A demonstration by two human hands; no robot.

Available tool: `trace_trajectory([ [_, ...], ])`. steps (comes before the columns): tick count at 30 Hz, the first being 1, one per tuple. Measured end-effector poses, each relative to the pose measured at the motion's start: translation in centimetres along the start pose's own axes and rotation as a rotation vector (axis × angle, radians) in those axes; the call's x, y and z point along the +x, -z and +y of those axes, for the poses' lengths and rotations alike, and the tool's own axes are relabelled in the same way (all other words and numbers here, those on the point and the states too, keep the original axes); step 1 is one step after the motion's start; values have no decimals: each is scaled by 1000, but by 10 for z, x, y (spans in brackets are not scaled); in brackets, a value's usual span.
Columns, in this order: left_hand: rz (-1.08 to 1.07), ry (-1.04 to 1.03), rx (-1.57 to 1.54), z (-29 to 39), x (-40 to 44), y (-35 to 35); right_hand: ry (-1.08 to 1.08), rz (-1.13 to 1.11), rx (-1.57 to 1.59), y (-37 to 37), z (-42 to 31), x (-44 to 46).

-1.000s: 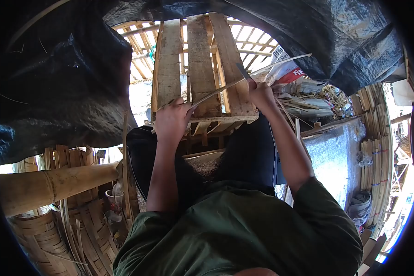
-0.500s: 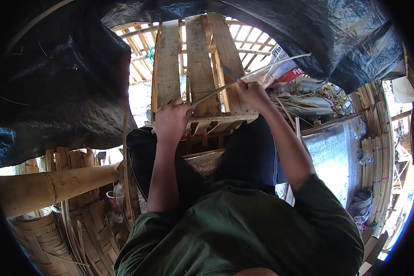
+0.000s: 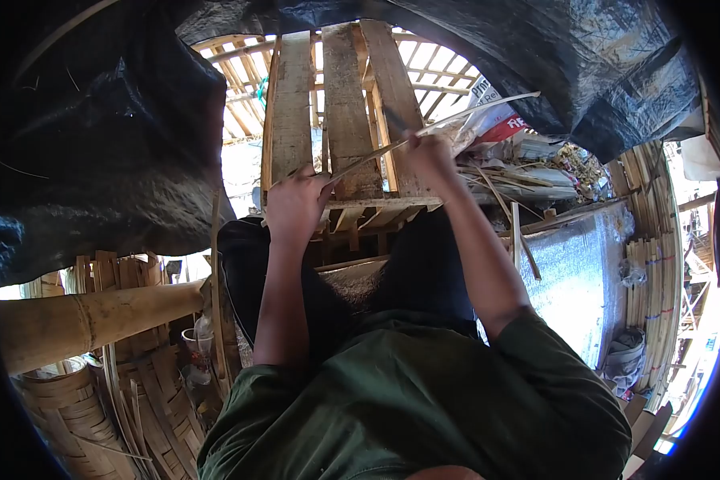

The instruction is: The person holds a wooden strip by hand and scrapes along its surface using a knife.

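A long, thin bamboo strip (image 3: 488,106) runs slantwise over the wooden plank bench (image 3: 352,120), its far end up to the right. My left hand (image 3: 296,204) is closed round the strip's near end, close to the bench's front edge. Farther along, my right hand (image 3: 434,164) is closed and slightly blurred. A dark knife blade (image 3: 397,122) juts from it toward the upper left, across the strip. The knife's handle is hidden inside my fingers.
Black plastic sheeting (image 3: 104,152) hangs left and overhead. A thick bamboo pole (image 3: 104,324) and woven bamboo baskets (image 3: 60,400) are at lower left. To the right lie a printed sack (image 3: 496,128), loose bamboo strips (image 3: 528,182) and a plastic-wrapped bundle (image 3: 576,264).
My right hand and the knife have moved slightly left and toward me along the strip. My left hand has stayed nearly in place, still gripping the strip.
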State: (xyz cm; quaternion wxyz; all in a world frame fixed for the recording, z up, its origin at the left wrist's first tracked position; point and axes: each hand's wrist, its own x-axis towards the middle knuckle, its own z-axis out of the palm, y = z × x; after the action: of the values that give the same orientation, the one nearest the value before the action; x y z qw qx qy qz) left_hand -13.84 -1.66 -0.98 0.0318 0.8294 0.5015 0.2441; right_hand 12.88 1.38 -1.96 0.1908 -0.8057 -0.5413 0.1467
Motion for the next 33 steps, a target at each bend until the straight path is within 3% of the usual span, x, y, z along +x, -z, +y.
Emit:
trace_trajectory([
  [1, -13, 2, 6, -1, -1, 0, 77, 22, 23, -10, -8, -10],
  [5, -30, -3, -10, -1, 0, 1, -17, -119, 60, 8, -3, 1],
  [9, -22, 15, -5, 0, 2, 1, 72, 40, 4, -10, -9, -4],
  [11, -55, 22, 1, 0, -3, 1, 100, 16, 11, -7, -19, -20],
  [13, 5, -8, 16, 0, -2, 0, -32, -190, 22, 22, -28, -16],
  [17, -25, 1, 4, -1, 2, 3, 84, -51, -96, 1, -21, -17],
  [19, -1, -1, -4, -2, -1, 2, 119, -103, -87, 4, -27, -21],
  [21, 4, 1, 1, -2, -1, 3, 5, -231, 8, 26, -19, -13],
  [25, 7, -1, -1, -3, 0, -2, 131, -195, -14, 1, -12, -16],
  [26, 0, -2, -4, -2, 0, -2, 190, -3, -27, -13, -19, -27],
  [27, 18, -5, -20, -1, 0, 0, 180, -7, -27, -8, -15, -27],
  [29, 45, -2, -33, -1, 1, 0, -42, -264, 103, 26, -30, -22],
  [33, 44, 3, -15, -4, 0, -1, 144, -117, -108, -1, -41, -38],
])
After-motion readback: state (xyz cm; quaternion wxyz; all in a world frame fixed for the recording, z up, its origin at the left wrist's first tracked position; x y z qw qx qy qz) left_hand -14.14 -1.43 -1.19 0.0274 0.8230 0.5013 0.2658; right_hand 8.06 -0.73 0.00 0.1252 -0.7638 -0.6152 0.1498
